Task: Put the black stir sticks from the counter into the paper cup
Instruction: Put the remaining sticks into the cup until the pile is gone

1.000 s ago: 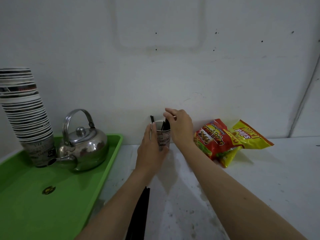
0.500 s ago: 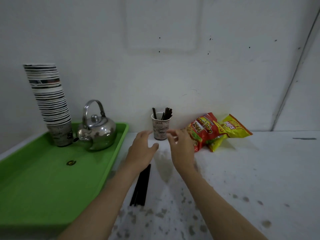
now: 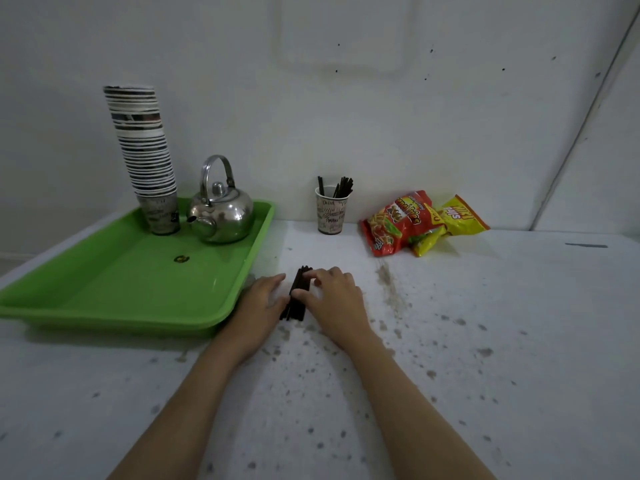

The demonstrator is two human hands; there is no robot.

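Paper cup: standing at the back wall, already holding several black sticks; part of the job is looking done.
Stir sticks on counter: a bundle is lying flat between the two hands, beside the green tray; these are what is remaining.
Left hand: resting palm-down, fingers together, touching the bundle's left side.
Right hand: fingertips curling onto the bundle's top, seemingly gathering it; no lift showing.
Progress: partway, by my judgement.

Two bare forearms, the left hand and right hand ungloved (no sleeves, rings or watch visible), were in view.
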